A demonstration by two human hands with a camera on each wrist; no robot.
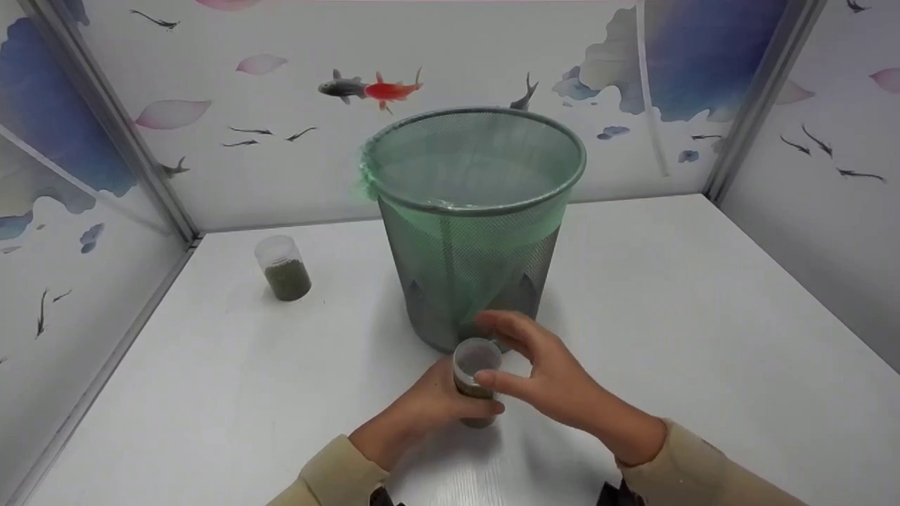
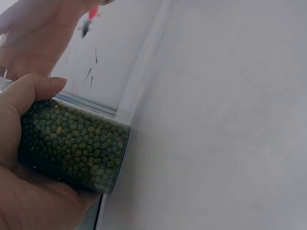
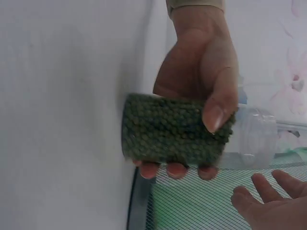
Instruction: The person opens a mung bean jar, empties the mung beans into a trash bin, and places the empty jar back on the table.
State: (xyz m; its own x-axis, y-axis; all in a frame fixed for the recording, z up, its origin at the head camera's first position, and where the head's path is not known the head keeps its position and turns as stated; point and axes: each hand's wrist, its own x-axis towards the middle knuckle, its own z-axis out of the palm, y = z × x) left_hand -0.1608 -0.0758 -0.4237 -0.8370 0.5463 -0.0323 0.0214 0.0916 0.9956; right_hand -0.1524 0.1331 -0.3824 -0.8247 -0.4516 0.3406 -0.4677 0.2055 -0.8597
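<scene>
No text, label, brand, number or sign can be read in any of these views.

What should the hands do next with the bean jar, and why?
Maybe the right hand should close gently around the top of the jar of mung beans: the left hand grips its bean-filled part, while the right hand is open beside its top.

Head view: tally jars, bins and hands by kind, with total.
Jars: 2 (held jar, standing jar)
Bins: 1 (mesh bin)
Hands: 2 (left hand, right hand)
Total: 5
</scene>
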